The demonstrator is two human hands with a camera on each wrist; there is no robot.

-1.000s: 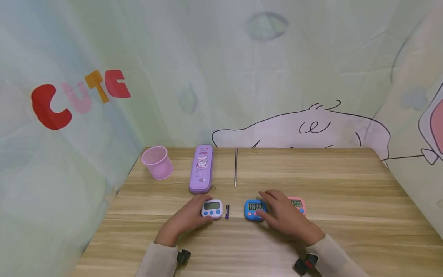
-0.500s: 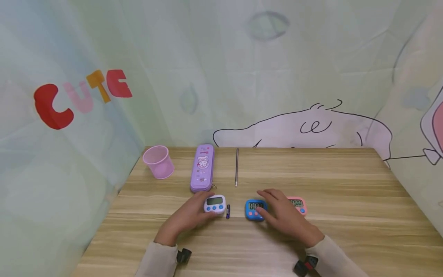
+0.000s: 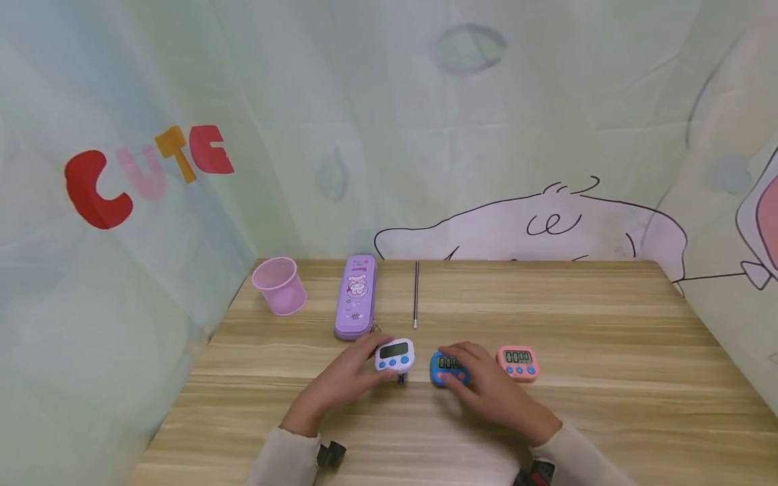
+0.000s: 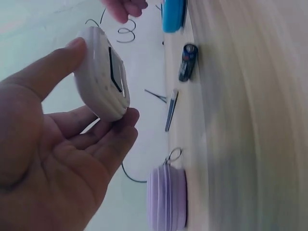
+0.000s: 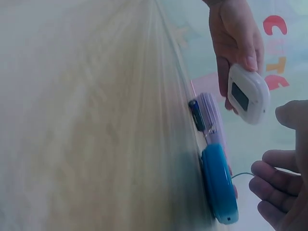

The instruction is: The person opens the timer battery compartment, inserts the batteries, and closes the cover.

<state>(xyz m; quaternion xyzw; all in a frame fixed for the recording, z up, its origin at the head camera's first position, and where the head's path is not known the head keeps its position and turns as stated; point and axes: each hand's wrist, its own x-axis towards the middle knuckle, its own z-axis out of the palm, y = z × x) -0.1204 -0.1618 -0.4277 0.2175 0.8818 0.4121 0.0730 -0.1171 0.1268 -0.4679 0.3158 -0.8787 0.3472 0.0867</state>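
My left hand [image 3: 343, 385] pinches a white digital timer [image 3: 395, 356] between thumb and fingers; its display is blank. The left wrist view shows that timer raised off the table. Under it, partly covered in the head view, lies a small dark blue battery [image 4: 188, 62]. My right hand [image 3: 495, 388] is over a blue timer [image 5: 220, 185], fingers loosely bent and apart from it in the right wrist view. That timer stays on the table, its screen showing zeros and partly hidden by the fingers. Right of this hand lies a pink timer [image 3: 518, 363], also reading zeros.
Toward the back left of the wooden table [image 3: 583, 304] stands a pink cup [image 3: 282, 290]. Beside it are a purple zipped pencil case [image 3: 355, 297] and a dark pencil [image 3: 416, 297]. A printed curtain [image 3: 340, 121] hangs behind the table's back edge.
The white timer has risen from the table and moved right in my left hand, over the battery. My right hand has shifted slightly left, uncovering the pink timer.
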